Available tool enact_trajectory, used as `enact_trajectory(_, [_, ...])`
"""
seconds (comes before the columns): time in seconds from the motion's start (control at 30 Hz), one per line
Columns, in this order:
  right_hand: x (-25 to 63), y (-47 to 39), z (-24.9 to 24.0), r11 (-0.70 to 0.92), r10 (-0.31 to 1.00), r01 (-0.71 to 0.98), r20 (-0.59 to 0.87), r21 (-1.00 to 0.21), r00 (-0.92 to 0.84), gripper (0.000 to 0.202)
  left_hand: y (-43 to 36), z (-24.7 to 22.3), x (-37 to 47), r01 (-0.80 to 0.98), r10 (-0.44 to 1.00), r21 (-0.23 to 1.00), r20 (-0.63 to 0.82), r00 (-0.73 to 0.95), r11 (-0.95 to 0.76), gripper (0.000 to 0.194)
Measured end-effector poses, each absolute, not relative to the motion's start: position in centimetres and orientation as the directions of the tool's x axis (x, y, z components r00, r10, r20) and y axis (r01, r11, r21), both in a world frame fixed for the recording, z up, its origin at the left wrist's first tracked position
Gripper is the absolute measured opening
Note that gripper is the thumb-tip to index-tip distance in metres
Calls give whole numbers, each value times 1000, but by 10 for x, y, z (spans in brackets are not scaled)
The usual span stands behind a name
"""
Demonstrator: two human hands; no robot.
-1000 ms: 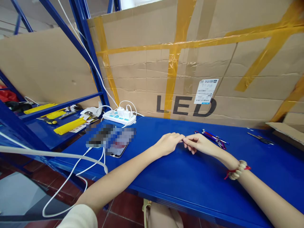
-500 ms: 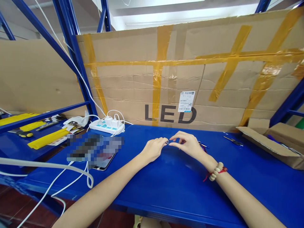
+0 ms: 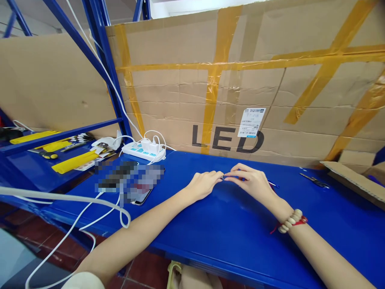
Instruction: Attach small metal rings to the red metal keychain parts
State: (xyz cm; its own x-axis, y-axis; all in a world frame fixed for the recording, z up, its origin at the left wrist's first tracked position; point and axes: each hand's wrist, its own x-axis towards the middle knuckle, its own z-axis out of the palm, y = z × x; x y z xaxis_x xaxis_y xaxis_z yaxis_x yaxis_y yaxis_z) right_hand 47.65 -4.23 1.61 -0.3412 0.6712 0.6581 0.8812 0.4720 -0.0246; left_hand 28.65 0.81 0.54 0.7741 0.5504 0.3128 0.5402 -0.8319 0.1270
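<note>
Above the blue table (image 3: 210, 233), my left hand (image 3: 203, 185) is closed, its fingertips pinching a small shiny ring-like piece (image 3: 222, 177). My right hand (image 3: 251, 181) meets it from the other side. Its thumb and index finger come together on the same piece, while the other fingers stay curled above. Fingertips cover most of the piece, so its exact kind cannot be made out. Partly hidden behind my right hand lies a thin blue pen-like item (image 3: 273, 184). A pair of scissors (image 3: 314, 180) rests farther right.
A white power strip (image 3: 144, 151) with plugs and cables stands at the back left, near a phone (image 3: 144, 196) and blurred items. White cables (image 3: 90, 196) loop over the front left edge. An open cardboard box (image 3: 355, 184) sits right; a large cardboard sheet (image 3: 180, 100) walls the back.
My right thumb and index finger, apart beside the piece before, have closed in on it. The camera has tilted down and turned left, shifting the whole scene up and to the right.
</note>
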Motion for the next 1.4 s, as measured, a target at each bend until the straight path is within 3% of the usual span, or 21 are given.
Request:
enact_trajectory(0.47, [473,-41,12,506,680,861,640,-56,-358,32,14,-2,284,497,478,52,374,795,-866,27])
enact_trajectory(1.4, [469,-42,10,510,689,858,626,-60,-366,26,7,-2,287,527,543,158,394,742,-835,24])
